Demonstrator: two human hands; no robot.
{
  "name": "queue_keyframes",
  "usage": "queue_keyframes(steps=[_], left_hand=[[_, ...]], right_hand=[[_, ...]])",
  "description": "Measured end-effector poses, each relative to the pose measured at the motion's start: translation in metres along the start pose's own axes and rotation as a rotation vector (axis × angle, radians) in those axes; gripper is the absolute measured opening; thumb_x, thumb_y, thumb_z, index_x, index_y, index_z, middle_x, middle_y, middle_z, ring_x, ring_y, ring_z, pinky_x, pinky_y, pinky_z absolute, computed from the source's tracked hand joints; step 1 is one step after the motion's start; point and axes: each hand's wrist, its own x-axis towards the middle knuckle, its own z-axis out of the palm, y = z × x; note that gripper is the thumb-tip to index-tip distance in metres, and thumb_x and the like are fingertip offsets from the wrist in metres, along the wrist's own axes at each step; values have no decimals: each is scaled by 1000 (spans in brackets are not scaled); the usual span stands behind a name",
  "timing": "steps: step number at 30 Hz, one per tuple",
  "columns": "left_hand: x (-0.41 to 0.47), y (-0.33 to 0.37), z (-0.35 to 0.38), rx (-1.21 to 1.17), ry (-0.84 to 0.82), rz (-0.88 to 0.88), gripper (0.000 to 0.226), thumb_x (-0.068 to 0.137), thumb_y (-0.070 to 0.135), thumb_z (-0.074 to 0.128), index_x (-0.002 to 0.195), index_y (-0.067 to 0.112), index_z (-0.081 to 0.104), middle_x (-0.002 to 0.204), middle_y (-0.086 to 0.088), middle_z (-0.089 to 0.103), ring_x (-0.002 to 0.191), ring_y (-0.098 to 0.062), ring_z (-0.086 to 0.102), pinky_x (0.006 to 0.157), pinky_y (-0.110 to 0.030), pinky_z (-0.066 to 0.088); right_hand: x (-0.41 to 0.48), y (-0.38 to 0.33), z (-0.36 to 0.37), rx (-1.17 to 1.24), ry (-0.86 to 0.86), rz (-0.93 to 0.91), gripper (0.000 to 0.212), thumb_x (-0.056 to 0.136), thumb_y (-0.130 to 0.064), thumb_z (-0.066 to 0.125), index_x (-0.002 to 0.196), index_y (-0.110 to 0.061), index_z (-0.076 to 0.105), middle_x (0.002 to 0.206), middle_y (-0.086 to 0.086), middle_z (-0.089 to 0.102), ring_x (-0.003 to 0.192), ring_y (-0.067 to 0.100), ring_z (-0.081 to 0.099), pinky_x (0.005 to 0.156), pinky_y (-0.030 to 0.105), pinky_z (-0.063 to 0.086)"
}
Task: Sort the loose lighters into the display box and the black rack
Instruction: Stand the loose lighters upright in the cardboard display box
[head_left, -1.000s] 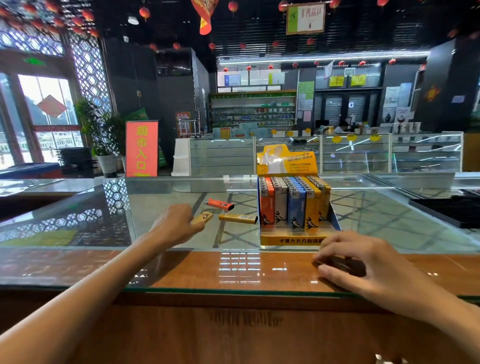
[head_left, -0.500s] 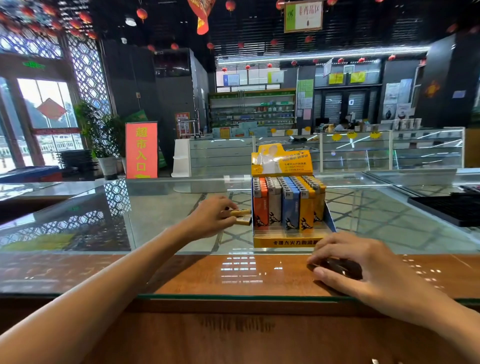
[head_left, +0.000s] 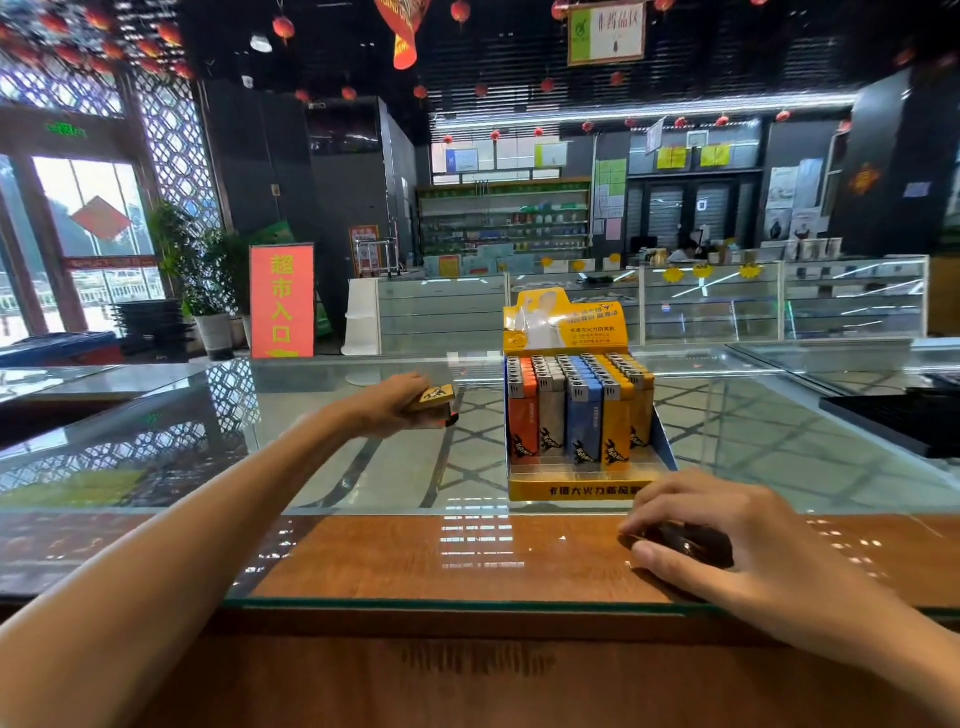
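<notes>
Whereas a second ago an orange lighter and a yellow one lay loose on the glass counter (head_left: 311, 467), the left hand (head_left: 389, 408) now has them gathered. Its fingers are clamped on a small bundle of yellow and orange plastic lighters (head_left: 435, 401), held just left of the yellow cardboard display box (head_left: 571, 491). No loose lighter shows on the glass, so picking up seems done and slotting comes next. The right hand (head_left: 737, 545) curls its fingers over a dark rounded object (head_left: 691, 543) on the wooden strip. The black rack (head_left: 893, 421) lies far right.
</notes>
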Motion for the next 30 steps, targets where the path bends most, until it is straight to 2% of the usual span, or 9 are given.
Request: queue_keyframes(steps=[3,7,12,15,20,22,26,28,30], left_hand=[[0,-5,7,4,-111,6,26,94,9,50,120,8,48,112,-12,50,90,-13,42,74,-20,34],[2,-6,8,74,-102,-63,24,96,19,50,117,8,51,109,-12,50,87,-15,41,75,-24,34],[-7,-3,0,-64,-214,-237,30,95,32,50,105,4,51,85,-6,49,67,-10,42,60,-19,36],[-14,2,-5,-154,-198,-293,21,93,27,55,100,8,46,84,-4,49,69,-11,45,62,-20,39],[-22,22,0,35,-63,-325,18,87,12,60,101,9,48,89,-6,50,82,-17,48,68,-24,39],[-25,34,4,81,15,-294,16,86,6,59,101,5,54,86,-7,54,76,-18,54,65,-25,45],[-42,52,-7,-461,143,-217,15,88,3,58,79,12,50,73,-4,61,53,-10,63,44,-15,48],[-55,64,-13,-818,10,-120,6,87,11,60,82,9,58,73,-4,65,58,-11,66,52,-17,51],[-62,80,-7,-1212,-241,27,12,85,15,60,88,4,60,76,-4,64,70,-14,65,64,-24,54]], right_hand=[[0,0,0,-1,-2,-2,33,75,-62,52,93,-40,69,101,-29,57,98,-7,54,76,7,44],[0,-3,-2,-1,-6,-8,36,74,-62,54,93,-36,69,99,-27,58,97,-6,55,75,7,45],[-1,-4,-2,-2,-14,1,38,72,-63,54,94,-35,67,100,-27,56,99,-8,51,71,4,43],[0,-6,-1,-11,-23,10,38,71,-63,53,94,-36,65,100,-27,55,99,-10,50,71,4,43],[0,-9,2,-120,-19,8,28,79,-57,52,94,-36,61,97,-26,52,97,-4,50,77,16,47],[0,-12,3,-168,-15,9,26,78,-55,50,94,-36,59,96,-25,50,94,-4,50,76,18,48],[0,-15,5,-243,1,9,30,77,-59,43,96,-39,56,98,-26,48,93,-5,48,73,12,44],[-1,-15,6,-264,3,14,30,77,-59,43,98,-40,55,98,-27,47,93,-7,47,73,11,44],[0,-15,6,-260,-5,23,31,77,-60,43,98,-40,55,98,-27,47,93,-8,47,73,11,44]])
